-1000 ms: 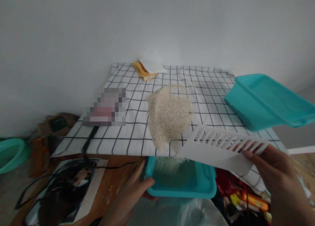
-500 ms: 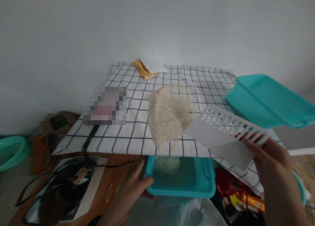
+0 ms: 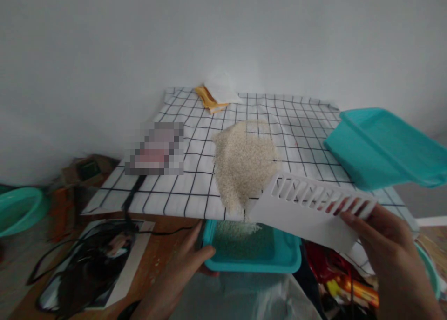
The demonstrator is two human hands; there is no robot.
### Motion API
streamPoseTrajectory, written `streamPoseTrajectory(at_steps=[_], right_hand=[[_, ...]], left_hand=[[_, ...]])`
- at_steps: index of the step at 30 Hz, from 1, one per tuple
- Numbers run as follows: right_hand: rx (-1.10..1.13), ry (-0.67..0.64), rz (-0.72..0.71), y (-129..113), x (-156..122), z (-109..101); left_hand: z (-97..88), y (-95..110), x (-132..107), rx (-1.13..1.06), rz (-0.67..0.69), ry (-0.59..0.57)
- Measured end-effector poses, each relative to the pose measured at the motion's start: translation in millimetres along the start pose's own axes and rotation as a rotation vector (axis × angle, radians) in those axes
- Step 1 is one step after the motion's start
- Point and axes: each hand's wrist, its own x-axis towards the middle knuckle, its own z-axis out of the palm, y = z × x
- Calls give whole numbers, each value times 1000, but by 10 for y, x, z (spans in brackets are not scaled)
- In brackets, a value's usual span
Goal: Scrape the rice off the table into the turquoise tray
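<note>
A pale heap of small grains point(image 3: 246, 159), rice by its look, lies on a white checked cloth point(image 3: 300, 155). My right hand point(image 3: 387, 236) grips a white plastic board point(image 3: 303, 213) with a row of slots along its upper edge. The board is tilted, and its left corner is at the near right side of the heap. Under the cloth's front edge, my left hand point(image 3: 195, 248) holds the left rim of a turquoise tray point(image 3: 254, 265). Grains lie inside that tray, mostly toward its back left. The fingers beneath the rim are partly hidden.
An upturned-looking turquoise bin point(image 3: 380, 148) stands tilted at the right. A pixelated flat object point(image 3: 153, 148) lies on the left, with a black strap below it. At the back is a yellow and white packet point(image 3: 213, 96). A green basin point(image 3: 21, 210) sits at far left.
The slotted board has moved left and toward me, its corner now by the heap's front and above the tray's back edge. My left hand still holds the tray.
</note>
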Motion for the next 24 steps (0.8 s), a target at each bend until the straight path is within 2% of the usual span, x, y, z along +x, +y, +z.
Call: streamPoseTrajectory(at_steps=[5, 9, 15, 20, 24], right_hand=[[-1, 10, -57, 12, 72, 2], [-31, -54, -20, 46, 134, 45], [16, -60, -4, -39, 29, 148], [53, 36, -28, -34, 29, 98], [24, -1, -16, 78, 86, 26]], left_hand=[[19, -3, 41, 3, -16, 2], [36, 26, 23, 18, 2, 16], [12, 81, -45, 8, 29, 31], [2, 83, -36, 3, 40, 39], [17, 69, -16, 9, 45, 39]])
